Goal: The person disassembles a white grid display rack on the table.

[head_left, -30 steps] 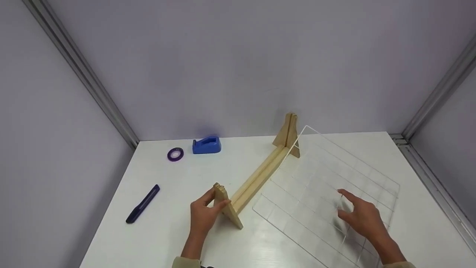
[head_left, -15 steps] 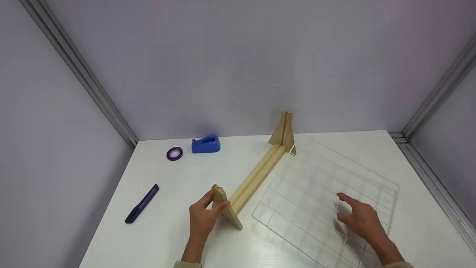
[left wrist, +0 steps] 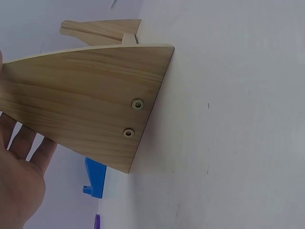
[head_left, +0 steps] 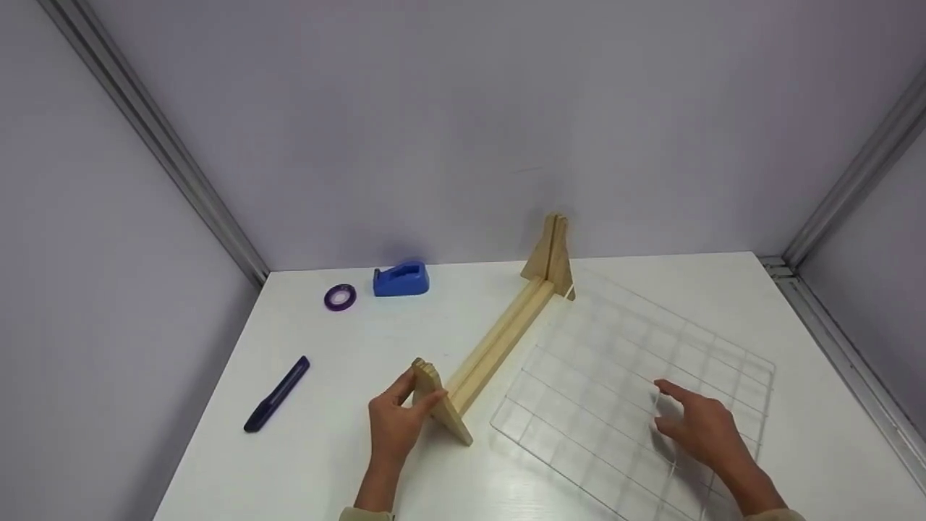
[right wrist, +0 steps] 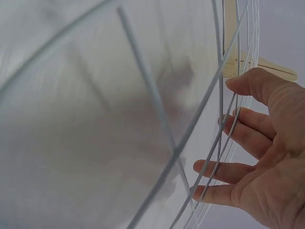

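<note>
A long wooden stand (head_left: 499, 344) with a triangular end piece at each end stands on the white table (head_left: 325, 463). My left hand (head_left: 405, 407) grips the near triangular end (left wrist: 90, 100), thumb on one face and fingers on the other. A white wire grid (head_left: 615, 376) lies almost flat on the table to the right of the stand, its far corner beside the far end piece. My right hand (head_left: 694, 425) is over the grid's near right part with fingers spread. In the right wrist view the fingers (right wrist: 238, 138) lie against the grid wires (right wrist: 157, 114) without curling round them.
A blue tape dispenser (head_left: 401, 280) and a purple tape roll (head_left: 340, 297) sit at the back left. A dark pen (head_left: 278, 395) lies near the left edge. Grey walls with metal rails close in the table on three sides.
The wire grid, tilted up against the stand a second ago, has come down nearly flat on the table. My right hand sank with it. The left hand stayed on the end piece.
</note>
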Action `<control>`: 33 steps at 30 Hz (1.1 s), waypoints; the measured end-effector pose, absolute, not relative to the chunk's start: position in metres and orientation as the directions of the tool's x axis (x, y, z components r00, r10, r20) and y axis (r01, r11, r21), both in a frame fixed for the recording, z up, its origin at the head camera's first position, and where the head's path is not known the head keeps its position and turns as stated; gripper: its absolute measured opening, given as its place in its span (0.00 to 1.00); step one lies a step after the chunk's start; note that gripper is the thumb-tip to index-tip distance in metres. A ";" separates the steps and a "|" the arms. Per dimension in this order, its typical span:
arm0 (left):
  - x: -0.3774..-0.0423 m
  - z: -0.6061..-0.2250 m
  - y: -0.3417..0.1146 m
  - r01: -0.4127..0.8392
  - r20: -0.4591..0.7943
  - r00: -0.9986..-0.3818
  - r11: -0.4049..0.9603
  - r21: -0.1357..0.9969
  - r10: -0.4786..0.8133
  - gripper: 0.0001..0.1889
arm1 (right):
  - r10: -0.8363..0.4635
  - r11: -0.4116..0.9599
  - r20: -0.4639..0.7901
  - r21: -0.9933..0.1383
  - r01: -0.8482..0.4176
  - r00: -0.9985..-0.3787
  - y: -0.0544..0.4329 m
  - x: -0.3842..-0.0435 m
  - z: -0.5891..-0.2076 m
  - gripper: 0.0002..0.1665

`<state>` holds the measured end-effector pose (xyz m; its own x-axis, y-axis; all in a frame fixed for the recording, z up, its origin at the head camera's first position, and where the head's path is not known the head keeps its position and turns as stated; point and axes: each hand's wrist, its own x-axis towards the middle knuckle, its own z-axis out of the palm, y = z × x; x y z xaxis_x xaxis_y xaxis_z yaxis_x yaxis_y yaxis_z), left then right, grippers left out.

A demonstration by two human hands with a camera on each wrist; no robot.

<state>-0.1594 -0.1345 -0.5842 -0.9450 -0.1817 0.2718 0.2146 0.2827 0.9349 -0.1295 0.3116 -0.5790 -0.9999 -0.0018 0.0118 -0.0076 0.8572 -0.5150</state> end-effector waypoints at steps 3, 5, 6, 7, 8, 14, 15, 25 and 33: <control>-0.159 -0.585 -0.134 0.224 0.282 -0.942 0.284 0.932 -0.184 0.36 | -0.007 0.858 0.008 -0.514 -0.011 -1.000 0.312 -0.129 -0.581 0.37; -0.158 -0.585 -0.134 0.225 0.285 -0.940 0.287 0.931 -0.188 0.36 | -0.008 0.858 0.002 -0.513 -0.008 -1.000 0.312 -0.128 -0.582 0.37; -0.157 -0.585 -0.134 0.226 0.286 -0.939 0.288 0.931 -0.189 0.36 | -0.010 0.860 0.002 -0.510 -0.010 -1.000 0.312 -0.128 -0.583 0.37; -0.157 -0.584 -0.133 0.225 0.286 -0.939 0.291 0.930 -0.189 0.36 | -0.012 0.861 0.000 -0.508 -0.011 -1.000 0.312 -0.128 -0.584 0.37; -0.157 -0.584 -0.133 0.223 0.284 -0.940 0.294 0.930 -0.188 0.37 | -0.015 0.861 0.000 -0.508 -0.012 -1.000 0.313 -0.128 -0.585 0.37; -0.156 -0.585 -0.133 0.214 0.279 -0.941 0.300 0.930 -0.191 0.37 | -0.019 0.877 0.008 -0.480 -0.021 -1.000 0.312 -0.127 -0.587 0.37; -0.155 -0.585 -0.133 0.216 0.280 -0.941 0.297 0.930 -0.191 0.36 | -0.019 0.879 0.007 -0.476 -0.020 -1.000 0.312 -0.128 -0.587 0.37; -0.153 -0.585 -0.133 0.200 0.264 -0.942 0.285 0.937 -0.209 0.35 | -0.003 0.860 -0.042 -0.509 0.019 -0.999 0.308 -0.126 -0.588 0.37; -0.154 -0.583 -0.132 0.213 0.276 -0.938 0.283 0.935 -0.208 0.34 | -0.009 0.863 -0.040 -0.505 0.012 -0.999 0.307 -0.126 -0.589 0.37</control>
